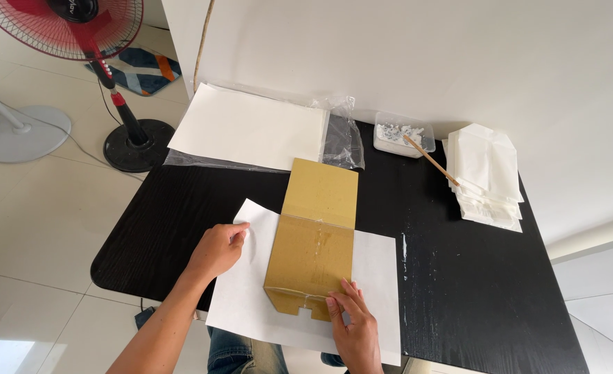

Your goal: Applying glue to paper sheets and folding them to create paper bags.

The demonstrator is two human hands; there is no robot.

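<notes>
Brown cardboard box (314,242), flattened and creased across its middle, with clear tape along the seam and a notched near edge, lying on a white paper sheet (379,277) on the black tabletop (459,277). The right hand (355,329) presses the box's near right corner, fingers (341,294) extended flat, gripping nothing. Left of the box, the left hand (216,251) curls its fingers onto the sheet's far left corner. Beyond the box: a stack of white paper on clear plastic (254,128); a small tray of white paste with a stick (403,135); right of that, folded white bags (486,176).
</notes>
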